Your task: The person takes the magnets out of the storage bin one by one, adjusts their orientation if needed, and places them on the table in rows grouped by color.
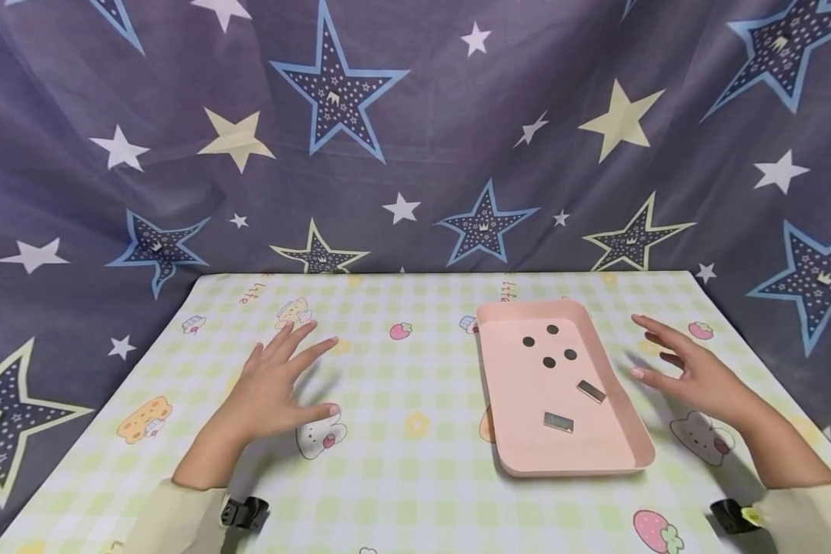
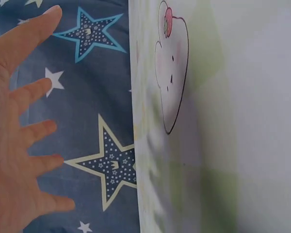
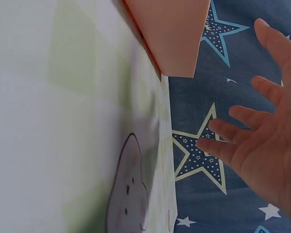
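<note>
A shallow pink tray (image 1: 526, 450) lies on the table, right of the middle. Inside it are several small dark discs (image 1: 549, 362) toward the far end. Two flat rectangular metallic pieces, a nearer bar (image 1: 559, 422) and a farther bar (image 1: 592, 391), lie in its nearer half. My left hand (image 1: 277, 388) hovers over the left side of the tablecloth, fingers spread, holding nothing. To the right of the tray is my right hand (image 1: 692, 377), fingers apart and empty. In the right wrist view, the tray's wall (image 3: 169, 34) shows beside that hand's spread fingers.
A green-and-white checked tablecloth (image 1: 402, 385) with cartoon prints covers the table. Behind it hangs a dark curtain (image 1: 415, 138) patterned with stars. Both sleeves carry small black devices, one by the left wrist (image 1: 245, 512) and one by the right (image 1: 734, 515).
</note>
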Available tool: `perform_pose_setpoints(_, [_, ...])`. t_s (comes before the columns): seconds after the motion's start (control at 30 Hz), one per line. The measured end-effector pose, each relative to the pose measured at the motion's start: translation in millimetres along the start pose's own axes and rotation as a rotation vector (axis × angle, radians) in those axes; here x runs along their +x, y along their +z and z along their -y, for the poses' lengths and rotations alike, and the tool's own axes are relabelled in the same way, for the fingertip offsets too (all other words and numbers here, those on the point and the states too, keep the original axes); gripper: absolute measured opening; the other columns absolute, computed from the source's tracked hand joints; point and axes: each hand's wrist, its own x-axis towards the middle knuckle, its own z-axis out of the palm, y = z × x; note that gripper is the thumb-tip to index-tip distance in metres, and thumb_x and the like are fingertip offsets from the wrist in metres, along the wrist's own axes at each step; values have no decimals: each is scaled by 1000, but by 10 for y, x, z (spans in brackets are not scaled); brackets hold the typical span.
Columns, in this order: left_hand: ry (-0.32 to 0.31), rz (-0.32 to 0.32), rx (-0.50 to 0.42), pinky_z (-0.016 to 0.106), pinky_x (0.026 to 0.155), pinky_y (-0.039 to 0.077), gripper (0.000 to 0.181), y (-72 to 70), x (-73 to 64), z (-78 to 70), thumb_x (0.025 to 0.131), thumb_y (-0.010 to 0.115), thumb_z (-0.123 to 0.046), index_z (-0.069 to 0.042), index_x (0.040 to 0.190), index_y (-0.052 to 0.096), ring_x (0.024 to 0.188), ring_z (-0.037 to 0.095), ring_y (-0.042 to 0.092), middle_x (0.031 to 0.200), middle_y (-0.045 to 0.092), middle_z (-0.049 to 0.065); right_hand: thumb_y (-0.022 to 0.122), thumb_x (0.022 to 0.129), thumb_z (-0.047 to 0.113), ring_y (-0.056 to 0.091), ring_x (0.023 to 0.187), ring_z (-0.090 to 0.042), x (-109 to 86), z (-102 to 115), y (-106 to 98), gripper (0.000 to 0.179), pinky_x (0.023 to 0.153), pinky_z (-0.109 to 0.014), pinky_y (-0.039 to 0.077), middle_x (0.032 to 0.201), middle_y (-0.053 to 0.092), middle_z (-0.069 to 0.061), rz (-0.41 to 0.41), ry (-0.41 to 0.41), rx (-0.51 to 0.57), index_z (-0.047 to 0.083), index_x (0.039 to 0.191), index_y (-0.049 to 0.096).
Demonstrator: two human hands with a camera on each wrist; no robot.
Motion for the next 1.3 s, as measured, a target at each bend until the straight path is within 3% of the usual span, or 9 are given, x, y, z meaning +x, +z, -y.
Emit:
perform_pose_setpoints(0.07, [30,-39,-12,72,104,19,86,14,14,1,71,77,-62,-28,145,48,144,39,20,155,32,10,72,89,12,40,130,-42,15,-7,7,76,107,-28,37,150,35,-24,-2,-2,8,11,153,31])
perform_pose_setpoints(0.17, [79,-108,-35,66,105,25,83,27,41,-11,70,80,-56,-24,141,52,140,39,28,150,37,13,72,89,11,47,128,-13,33,-25,22,71,89,-2,32,146,41,-24,-2,-9,31,8,150,35])
perform_pose_setpoints(0.3, [105,-147,-95,62,103,29,80,24,77,-55,68,84,-49,-22,138,56,135,37,34,147,40,13,69,92,12,44,115,13,52,-37,27,65,87,-6,40,143,42,-28,30,5,107,2,148,37])
perform_pose_setpoints(0.37, [104,-141,-130,63,101,31,79,18,94,-83,69,85,-47,-22,138,56,134,36,36,147,40,12,68,93,12,45,113,14,62,-43,30,63,85,-9,45,142,44,-25,48,15,150,0,147,38])
perform_pose_setpoints(0.57, [90,-91,-198,60,100,37,74,24,137,-153,71,85,-44,-23,137,57,132,35,39,146,42,9,65,94,10,53,114,7,90,-98,35,56,83,-17,51,132,50,17,89,8,257,-1,144,41])
perform_pose_setpoints(0.63, [87,-82,-215,58,100,37,71,34,149,-169,72,85,-42,-22,136,59,131,32,40,144,43,8,64,95,9,55,115,4,100,-117,38,54,83,-18,51,130,51,23,105,1,281,-1,143,42])
perform_pose_setpoints(0.87, [90,-70,-288,52,99,41,60,79,215,-232,73,86,-34,-17,127,66,127,27,46,137,51,7,62,95,4,62,112,-10,139,-205,56,49,82,-22,54,128,57,17,154,13,386,-8,139,43])
perform_pose_setpoints(1.1, [107,18,-397,46,99,45,56,118,321,-337,75,85,-32,-17,125,66,123,22,51,131,54,3,61,95,3,65,106,-9,151,-279,49,48,82,-26,55,127,62,0,187,49,443,-14,136,42])
perform_pose_setpoints(1.3, [130,69,-458,44,97,47,53,128,415,-434,76,85,-32,-18,124,67,119,19,53,127,55,-2,58,96,2,66,105,-12,199,-308,65,48,80,-37,57,126,62,3,246,69,517,-16,136,38])
